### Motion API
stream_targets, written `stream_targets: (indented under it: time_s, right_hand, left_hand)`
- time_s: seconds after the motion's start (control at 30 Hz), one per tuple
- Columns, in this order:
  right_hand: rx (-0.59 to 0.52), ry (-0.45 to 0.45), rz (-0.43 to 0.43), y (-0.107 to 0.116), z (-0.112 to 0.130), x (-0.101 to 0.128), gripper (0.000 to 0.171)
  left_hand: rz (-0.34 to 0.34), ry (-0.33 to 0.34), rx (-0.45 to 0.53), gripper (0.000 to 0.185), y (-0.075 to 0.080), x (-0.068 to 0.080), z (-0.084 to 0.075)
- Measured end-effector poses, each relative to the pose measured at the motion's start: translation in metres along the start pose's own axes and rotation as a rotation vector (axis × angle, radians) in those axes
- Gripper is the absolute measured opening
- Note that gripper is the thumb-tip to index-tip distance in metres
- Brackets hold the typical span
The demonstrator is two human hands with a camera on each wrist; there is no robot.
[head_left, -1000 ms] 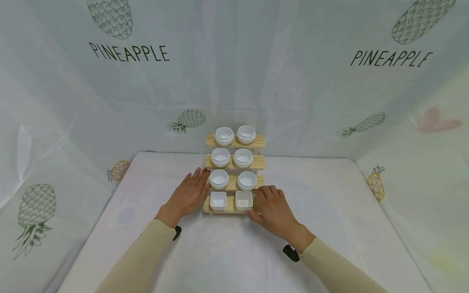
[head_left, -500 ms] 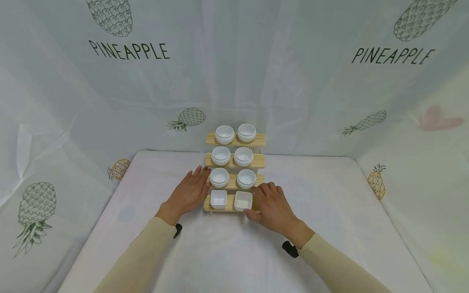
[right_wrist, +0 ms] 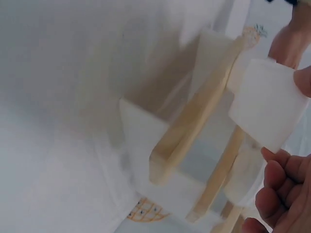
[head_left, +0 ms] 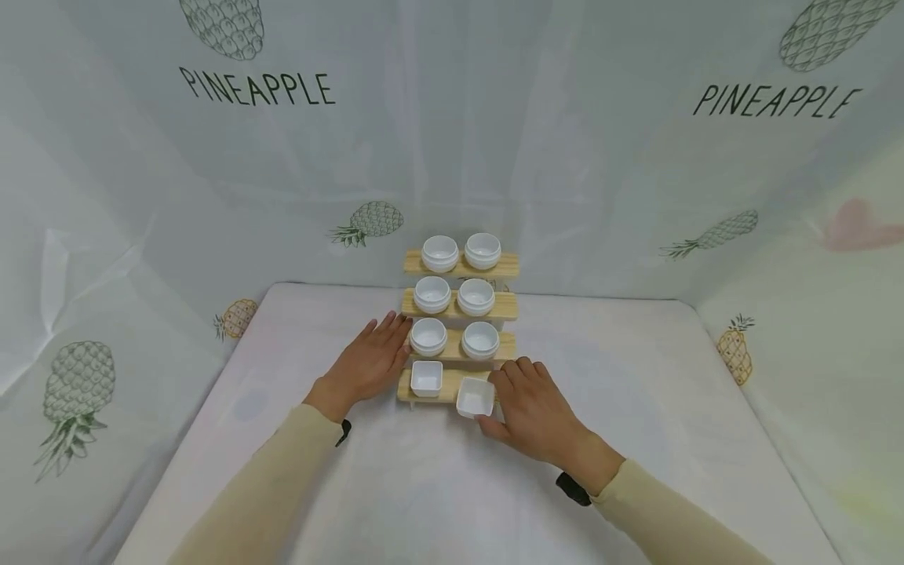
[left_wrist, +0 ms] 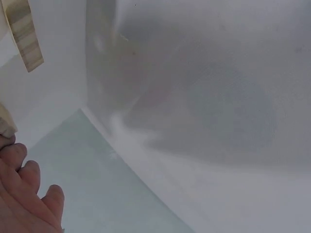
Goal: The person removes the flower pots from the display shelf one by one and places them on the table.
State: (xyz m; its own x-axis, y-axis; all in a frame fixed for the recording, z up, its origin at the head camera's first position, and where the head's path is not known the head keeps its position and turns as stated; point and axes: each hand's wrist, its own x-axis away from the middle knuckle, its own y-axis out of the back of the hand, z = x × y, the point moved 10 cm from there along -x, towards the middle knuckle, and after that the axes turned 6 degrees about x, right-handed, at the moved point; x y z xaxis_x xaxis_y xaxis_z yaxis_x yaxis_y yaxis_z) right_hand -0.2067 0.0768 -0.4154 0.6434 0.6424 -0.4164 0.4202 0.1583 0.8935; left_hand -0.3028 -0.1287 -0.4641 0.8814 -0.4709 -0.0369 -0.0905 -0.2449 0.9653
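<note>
A wooden stepped stand (head_left: 452, 384) holds pairs of white cups on its boards. My right hand (head_left: 533, 410) pinches a square white cup (head_left: 475, 398) at the right of the lowest step. In the right wrist view this cup (right_wrist: 267, 102) sits between thumb and fingers (right_wrist: 274, 174), out past the board's front edge. My left hand (head_left: 367, 362) lies with fingers extended along the stand's left side, fingertips at its edge. A second square white cup (head_left: 427, 378) stands on the left of the same step.
Round white cups, such as this one (head_left: 481, 340), stand in pairs on the three higher boards. A pineapple-print curtain (head_left: 586, 173) rises behind and at both sides of the white-covered table (head_left: 621, 377).
My right hand has drawn the right square cup toward me, off its spot on the lowest step, and the cup has turned slightly. The left hand has stayed at the stand's side.
</note>
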Motion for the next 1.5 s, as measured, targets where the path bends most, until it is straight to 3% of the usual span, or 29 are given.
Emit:
stream_targets:
  time_s: [0.13,0.33,0.47,0.77,1.0,1.5]
  right_hand:
    - [-0.009,0.045,-0.011,-0.003,0.025,-0.002,0.055]
    - [0.058,0.126,0.039,-0.032,0.07,-0.015,0.057]
    - [0.092,0.139,0.06,-0.048,0.084,-0.021,0.058]
    - [0.086,0.109,0.097,-0.066,0.088,-0.026,0.058]
    - [0.093,0.113,0.136,-0.073,0.089,-0.029,0.057]
    - [0.123,0.082,0.104,-0.074,0.1,-0.041,0.053]
  left_hand:
    - [0.006,0.002,-0.014,0.061,0.004,-0.003,-0.001]
    - [-0.006,0.02,-0.022,0.061,0.009,-0.004,-0.002]
    - [0.001,0.034,-0.025,0.061,0.006,-0.006,-0.004]
    - [0.002,0.037,-0.013,0.062,0.0,-0.016,-0.007]
    - [0.015,0.054,0.0,0.062,-0.004,-0.016,0.002]
    - [0.016,0.05,0.036,0.062,-0.004,-0.017,0.003]
